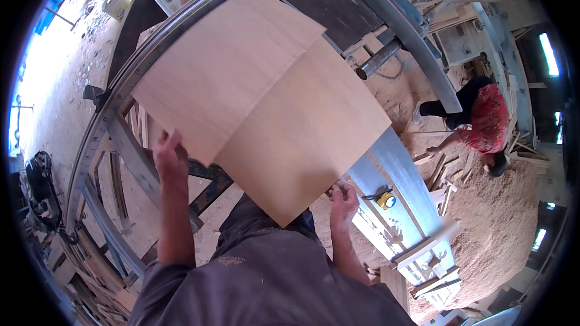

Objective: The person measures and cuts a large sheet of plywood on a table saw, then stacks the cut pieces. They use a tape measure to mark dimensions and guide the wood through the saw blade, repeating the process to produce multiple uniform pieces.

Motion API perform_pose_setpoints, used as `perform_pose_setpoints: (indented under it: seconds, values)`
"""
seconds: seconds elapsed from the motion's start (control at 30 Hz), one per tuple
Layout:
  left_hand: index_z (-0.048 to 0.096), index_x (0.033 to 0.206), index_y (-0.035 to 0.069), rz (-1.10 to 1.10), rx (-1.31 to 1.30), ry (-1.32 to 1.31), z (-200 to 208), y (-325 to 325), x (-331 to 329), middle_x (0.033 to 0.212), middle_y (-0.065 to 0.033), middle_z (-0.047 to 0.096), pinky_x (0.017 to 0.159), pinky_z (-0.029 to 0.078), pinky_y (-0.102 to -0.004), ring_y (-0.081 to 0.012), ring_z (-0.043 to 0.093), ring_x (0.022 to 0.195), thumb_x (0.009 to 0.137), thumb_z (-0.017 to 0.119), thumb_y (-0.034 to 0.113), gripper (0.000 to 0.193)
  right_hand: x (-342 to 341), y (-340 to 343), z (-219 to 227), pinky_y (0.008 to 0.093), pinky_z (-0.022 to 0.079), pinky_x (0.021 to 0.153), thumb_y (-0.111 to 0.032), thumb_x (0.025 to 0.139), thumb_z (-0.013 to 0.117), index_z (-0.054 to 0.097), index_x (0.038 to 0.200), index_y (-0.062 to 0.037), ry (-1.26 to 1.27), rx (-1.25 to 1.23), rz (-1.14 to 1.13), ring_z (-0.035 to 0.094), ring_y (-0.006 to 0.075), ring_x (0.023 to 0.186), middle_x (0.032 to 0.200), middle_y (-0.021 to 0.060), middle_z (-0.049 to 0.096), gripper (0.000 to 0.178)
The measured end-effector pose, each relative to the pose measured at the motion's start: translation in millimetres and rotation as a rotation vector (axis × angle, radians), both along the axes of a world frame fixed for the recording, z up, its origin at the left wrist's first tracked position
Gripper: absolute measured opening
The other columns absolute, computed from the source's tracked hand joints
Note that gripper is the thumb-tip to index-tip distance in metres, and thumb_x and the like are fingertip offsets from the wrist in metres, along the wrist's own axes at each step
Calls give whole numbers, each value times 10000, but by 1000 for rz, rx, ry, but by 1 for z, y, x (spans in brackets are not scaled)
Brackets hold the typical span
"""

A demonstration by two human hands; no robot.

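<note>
Left hand (172,154): fingers partly curled, at the near left edge of the pinkish plywood sheet; cannot tell whether it touches.
Right hand (342,202): narrow, thumb and fingers pinching the near right edge of the tan plywood sheet.
Pinkish plywood sheet (226,63): ahead and to the right of the left hand.
Tan plywood sheet (308,127): between the hands, reaching ahead of the right one, meeting the pinkish sheet along a slanting line; which lies on top cannot be told.
Scale rail (81,163): left of the left hand, its markings too small to read.
Yellow tape measure (386,200): right of the right hand, on a pale metal surface (389,166).
Shirt print (232,261): small pale emblem with lettering, between the forearms.
Co-worker (488,115): far right of the right hand, red patterned top, bent over.
</note>
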State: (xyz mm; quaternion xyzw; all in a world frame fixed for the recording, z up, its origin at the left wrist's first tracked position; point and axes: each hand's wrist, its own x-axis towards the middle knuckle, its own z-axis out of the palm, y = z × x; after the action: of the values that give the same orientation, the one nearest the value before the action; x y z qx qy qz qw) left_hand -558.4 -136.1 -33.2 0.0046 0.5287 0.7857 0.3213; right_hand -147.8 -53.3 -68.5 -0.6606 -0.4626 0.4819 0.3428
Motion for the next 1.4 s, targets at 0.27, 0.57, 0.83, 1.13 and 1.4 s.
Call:
perform_pose_setpoints:
  seconds: [0.27, 0.57, 0.83, 1.13, 1.4]
  values:
    - [685, 992, -36, -871, -517, -147, 9, -82, 56, 884, -132, 735, 704, 592, -353, -221, 719, 744, 988, 631, 282, 322, 27, -19, 8, 312, 545, 624, -337, 1008, 546, 617, 1024, 14, 81, -227, -105, 651, 207, 692, 855, 117, 667, 359]
    - [501, 1265, -47, -77, -101, -256, -101, 15, -80, 1244, -226, 578, 922, 525, -448, -359, 617, 1064, 983, 565, 325, 471, -16, -60, 4, 509, 419, 1037, -258, 973, 558, 457, 1383, 4, 732, -819, -102, 547, 336, 1181, 1278, 164, 584, 497]
    - [515, 1300, 24, -415, -594, -514, -313, 87, -40, 1159, -212, 546, 838, 471, -486, -320, 548, 969, 897, 587, 290, 489, 3, -60, -8, 515, 394, 1075, -166, 857, 616, 586, 1293, -75, 407, -635, -134, 537, 295, 1213, 1267, 97, 610, 446]
    - [531, 1316, 11, -658, -577, -754, -395, 100, 15, 1293, -198, 548, 924, 453, -532, -353, 557, 1116, 945, 507, 259, 446, 159, 34, 235, 389, 476, 846, -185, 653, 638, 498, 1190, 105, -613, -106, 20, 556, 228, 932, 999, 144, 559, 627]
    - [501, 1329, 11, -1036, -747, -219, -354, 124, 51, 1303, -173, 533, 964, 434, -473, -306, 531, 1154, 969, 493, 255, 434, -8, 32, 315, 403, 476, 957, -109, 728, 808, 553, 1286, 58, -866, -189, 46, 611, 297, 1063, 1148, 177, 649, 635]
